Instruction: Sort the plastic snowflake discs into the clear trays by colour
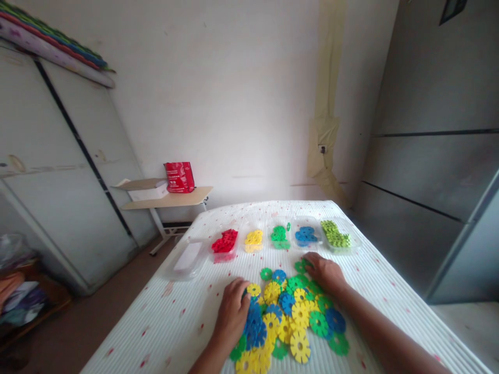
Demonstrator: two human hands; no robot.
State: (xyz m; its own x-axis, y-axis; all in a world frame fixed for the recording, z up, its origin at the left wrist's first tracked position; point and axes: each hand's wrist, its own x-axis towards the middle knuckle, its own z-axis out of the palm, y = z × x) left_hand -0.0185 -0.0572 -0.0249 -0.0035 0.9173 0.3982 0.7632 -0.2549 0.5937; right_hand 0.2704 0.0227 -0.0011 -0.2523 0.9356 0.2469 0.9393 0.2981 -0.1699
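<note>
A heap of flat plastic snowflake discs (290, 317), yellow, blue and green, lies on the striped white cloth near me. My left hand (233, 311) rests on the heap's left side, fingers curled over blue and yellow discs. My right hand (325, 274) lies on the heap's far right, fingers bent down onto a green disc (302, 266). Behind the heap stands a row of clear trays: red discs (225, 242), yellow discs (253, 239), green discs (279, 235), blue discs (306, 235) and light green discs (335, 234).
A clear tray (187, 258) with a white insert stands at the row's left end. The table (156, 322) drops off at its left edge. A small side table (167, 200) with a red bag (180, 176) and a box stands by the wall. Cabinets flank both sides.
</note>
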